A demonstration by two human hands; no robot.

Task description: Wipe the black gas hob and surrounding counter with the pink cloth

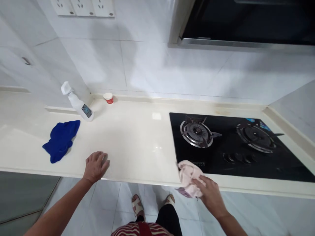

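Observation:
My right hand grips a pale pink cloth at the counter's front edge, by the near left corner of the black gas hob. Part of the cloth lies on the counter and hob corner, and part hangs over the edge. To the left, my left hand rests on the cream countertop near its edge, fingers slightly bent and holding nothing. Beyond that hand lies a crumpled dark blue cloth. A white spray bottle stands behind the blue cloth.
A small red and white paper cup stands against the back wall. The hob has two burners with metal pan supports. A dark range hood overhangs from the upper right. Wall sockets are at the upper left.

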